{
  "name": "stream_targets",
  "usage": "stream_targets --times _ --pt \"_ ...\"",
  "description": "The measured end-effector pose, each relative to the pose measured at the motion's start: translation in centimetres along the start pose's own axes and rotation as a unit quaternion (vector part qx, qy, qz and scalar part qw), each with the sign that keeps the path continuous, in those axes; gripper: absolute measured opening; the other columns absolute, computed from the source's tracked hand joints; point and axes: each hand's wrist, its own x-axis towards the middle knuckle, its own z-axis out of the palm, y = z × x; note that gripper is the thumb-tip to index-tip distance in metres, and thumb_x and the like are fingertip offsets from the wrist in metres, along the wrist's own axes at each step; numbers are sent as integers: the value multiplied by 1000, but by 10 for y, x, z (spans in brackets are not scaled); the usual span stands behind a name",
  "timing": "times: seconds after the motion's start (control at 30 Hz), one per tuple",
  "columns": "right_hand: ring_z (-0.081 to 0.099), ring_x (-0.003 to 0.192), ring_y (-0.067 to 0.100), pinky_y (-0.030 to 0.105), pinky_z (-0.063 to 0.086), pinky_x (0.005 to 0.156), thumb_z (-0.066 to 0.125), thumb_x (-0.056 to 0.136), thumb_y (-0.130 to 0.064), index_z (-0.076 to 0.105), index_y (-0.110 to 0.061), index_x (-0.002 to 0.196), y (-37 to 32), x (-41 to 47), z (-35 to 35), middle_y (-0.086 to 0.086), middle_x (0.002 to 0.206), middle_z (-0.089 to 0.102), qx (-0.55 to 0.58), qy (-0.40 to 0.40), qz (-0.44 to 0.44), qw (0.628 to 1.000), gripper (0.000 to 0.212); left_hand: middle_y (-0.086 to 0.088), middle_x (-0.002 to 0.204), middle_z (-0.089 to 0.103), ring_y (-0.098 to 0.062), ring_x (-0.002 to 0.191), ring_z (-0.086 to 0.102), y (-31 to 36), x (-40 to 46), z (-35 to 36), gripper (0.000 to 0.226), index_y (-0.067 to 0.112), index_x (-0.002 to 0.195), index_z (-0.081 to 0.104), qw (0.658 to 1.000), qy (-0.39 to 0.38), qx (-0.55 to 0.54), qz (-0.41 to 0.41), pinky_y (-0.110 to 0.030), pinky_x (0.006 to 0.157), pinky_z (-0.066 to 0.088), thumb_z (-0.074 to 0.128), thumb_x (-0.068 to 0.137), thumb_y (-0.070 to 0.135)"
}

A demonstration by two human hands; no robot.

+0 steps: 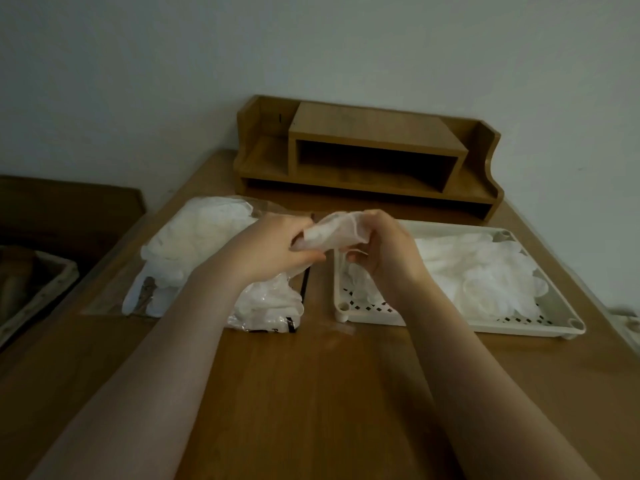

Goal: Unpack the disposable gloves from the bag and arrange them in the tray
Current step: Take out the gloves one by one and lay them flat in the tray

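1. One crumpled white glove [332, 232] is held up between both hands, above the gap between bag and tray, clear of the desk.
2. Left hand [277, 245] has its fingers curled onto the glove's left end; right hand [379, 247] pinches the right end with curled fingers and thumb.
3. Left of the hands lies the clear plastic bag [266, 306], its near end printed with black marks, with a heap of white gloves [194, 244] inside and spilling toward the far left.
4. Right of the hands sits the cream perforated tray [450, 322], with a pile of arranged gloves [485, 271] filling its right and far part; its near left corner shows bare lattice.
5. Bag and tray lie just beside each other, a narrow strip of bare wood between them under the held glove.
6. Near the person, the wooden desk [311, 393] is open wood crossed only by the two forearms.
7. At the far edge stands a wooden shelf organiser [370, 157] against a pale wall [311, 46].
8. Off the desk's left edge sits a dark basket [31, 289], low and dim.
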Motion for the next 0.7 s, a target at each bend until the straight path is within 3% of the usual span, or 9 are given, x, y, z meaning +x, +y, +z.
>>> stream_targets --times 0.1,0.2,0.27,0.3,0.37,0.47,0.57,0.63,0.7 --pt "54 61 13 22 43 56 36 96 -13 58 -2 94 -15 1 -12 5 73 60 163 -3 -34 986 25 2 61 44 -14 56 41 2 1 1 37 19 62 40 1000 -5 9 -29 -29 58 32 63 87 33" --pt "51 57 10 18 45 55 39 91 -14 58 -8 82 -28 1 -28 1 68 56 375 -18 -50 925 22 3 60 43 -12 54 41 6 0 3 38 18 62 40 997 -38 18 -70 -26 54 29 60 90 35" --pt "54 57 10 17 47 57 42 85 -14 59 -9 77 -33 0 -35 1 67 57 477 -49 -59 876 20 5 69 53 -10 63 50 6 1 5 27 17 74 53 994 -73 36 -80 -24 57 35 60 89 39" --pt "57 58 11 18 49 58 44 83 -13 60 -8 76 -34 -1 -36 1 67 59 504 -60 -57 860 19 9 81 59 -8 74 55 7 0 5 24 18 90 60 993 -84 27 -83 -22 63 39 63 86 42" --pt "61 58 12 19 51 58 46 81 -13 60 -7 75 -39 -4 -38 2 64 60 510 -80 -47 855 17 20 111 58 -3 104 54 16 -3 1 57 31 122 52 992 -92 -40 -77 -23 84 43 69 73 56" --pt "61 60 11 20 48 61 51 84 -18 62 -9 75 -45 -5 -41 1 63 62 434 -149 -21 888 16 26 128 51 5 120 44 44 -1 -8 108 41 136 35 972 -53 -230 -10 -25 101 37 64 42 85" --pt "52 66 12 21 39 67 72 74 -23 63 -10 78 -51 -9 -46 1 70 58 330 -190 3 925 17 15 130 53 -2 120 51 76 14 -13 110 35 139 35 945 -10 -324 53 -31 101 44 70 45 79" --pt "53 58 7 16 42 61 67 79 -22 68 -9 77 -56 -13 -51 -1 64 60 299 -216 21 929 13 9 129 52 -6 116 54 94 25 -21 107 30 142 31 942 22 -330 54 -32 96 49 80 52 61" --pt "58 49 5 13 48 51 58 87 -15 71 -4 80 -60 -17 -56 -1 56 63 328 -273 64 902 18 10 121 54 -7 111 56 108 34 -34 89 29 138 39 953 34 -297 46 -30 95 49 81 62 46"
